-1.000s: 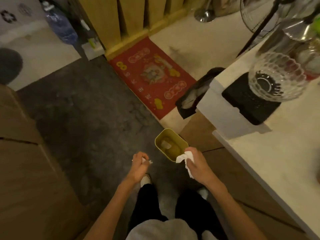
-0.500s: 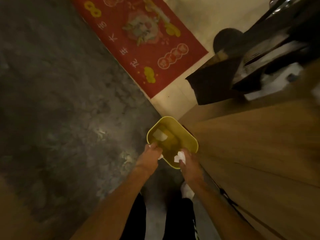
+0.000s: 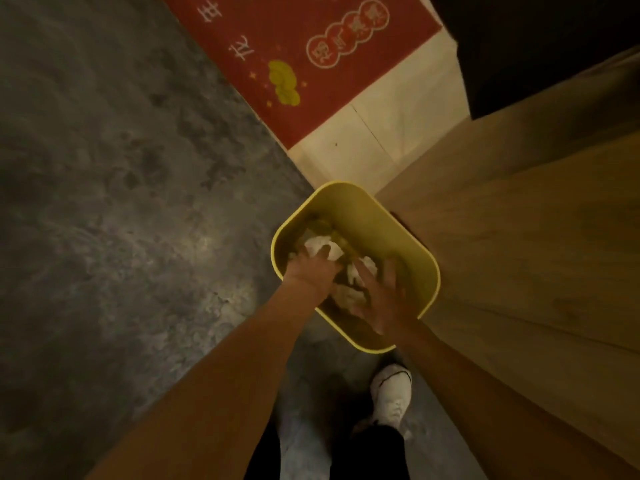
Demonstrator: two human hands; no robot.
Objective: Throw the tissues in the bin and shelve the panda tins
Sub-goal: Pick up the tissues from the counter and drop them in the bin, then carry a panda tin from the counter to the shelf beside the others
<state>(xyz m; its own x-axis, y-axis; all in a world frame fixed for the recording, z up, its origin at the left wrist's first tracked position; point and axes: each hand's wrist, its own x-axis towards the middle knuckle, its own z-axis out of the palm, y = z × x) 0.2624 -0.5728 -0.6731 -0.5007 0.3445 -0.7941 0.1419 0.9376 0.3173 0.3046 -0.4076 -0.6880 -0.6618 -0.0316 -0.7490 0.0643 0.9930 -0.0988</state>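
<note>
A yellow bin [image 3: 428,271] stands on the floor against a wooden cabinet. Both my hands reach down into it. My left hand [image 3: 309,273] is at the bin's left side, fingers spread over a crumpled white tissue [image 3: 320,244]. My right hand [image 3: 380,296] is lower right inside the bin, fingers spread wide with nothing in them. More white tissues [image 3: 364,271] lie between and under my hands on the bin's bottom. No panda tins are in view.
The wooden cabinet side [image 3: 519,244] rises right beside the bin. A red doormat [image 3: 311,57] lies beyond on cream tiles [image 3: 381,133]. Grey floor [image 3: 121,202] spreads to the left. My white shoe [image 3: 391,393] is just below the bin.
I have bent closer to the bin. Both hands went from holding tissues above the rim to down inside it, fingers now spread, and the tissues lie in the bin.
</note>
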